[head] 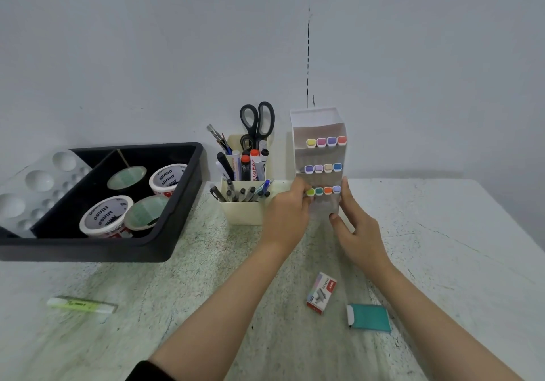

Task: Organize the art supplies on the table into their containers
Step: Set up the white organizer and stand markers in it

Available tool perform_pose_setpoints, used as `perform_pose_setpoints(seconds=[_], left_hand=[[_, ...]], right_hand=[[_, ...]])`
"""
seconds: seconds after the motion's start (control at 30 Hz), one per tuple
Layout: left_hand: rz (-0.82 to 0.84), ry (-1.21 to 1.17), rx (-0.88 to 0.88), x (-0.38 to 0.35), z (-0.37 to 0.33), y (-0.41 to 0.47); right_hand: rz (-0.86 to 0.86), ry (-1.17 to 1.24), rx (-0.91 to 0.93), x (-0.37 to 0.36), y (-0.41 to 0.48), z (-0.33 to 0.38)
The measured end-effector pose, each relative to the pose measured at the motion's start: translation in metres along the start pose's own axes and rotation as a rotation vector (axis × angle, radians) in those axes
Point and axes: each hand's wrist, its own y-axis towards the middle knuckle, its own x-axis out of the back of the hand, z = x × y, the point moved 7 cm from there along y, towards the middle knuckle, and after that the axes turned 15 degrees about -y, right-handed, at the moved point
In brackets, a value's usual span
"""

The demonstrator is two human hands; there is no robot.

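Observation:
A tall clear marker case (pixel 320 133) with three rows of coloured marker caps stands upright at the table's back, right of centre. My left hand (pixel 287 215) grips its lower left side, fingers by the yellow-green cap (pixel 310 192). My right hand (pixel 354 224) holds the lower right edge, thumb up along the case. A cream pen holder (pixel 244 212) with pens, markers and black scissors (pixel 257 121) stands just left of the case. Loose on the table lie a green highlighter (pixel 81 304), a staples box (pixel 321 292) and a teal eraser (pixel 369 317).
A black tray (pixel 177 233) at the left holds paint tubs and tape rolls. A white paint palette (pixel 35 186) leans at its far left. The wall rises right behind the containers. The table's right edge runs diagonally at the far right.

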Motion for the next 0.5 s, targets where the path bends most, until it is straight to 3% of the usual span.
perform_pose_setpoints(seconds=[0.5], left_hand=[[0.065,-0.069,0.039,-0.0052,0.0042,0.0006]], right_hand=[[-0.009,0.025,-0.024,0.0035,0.0002,0.0013]])
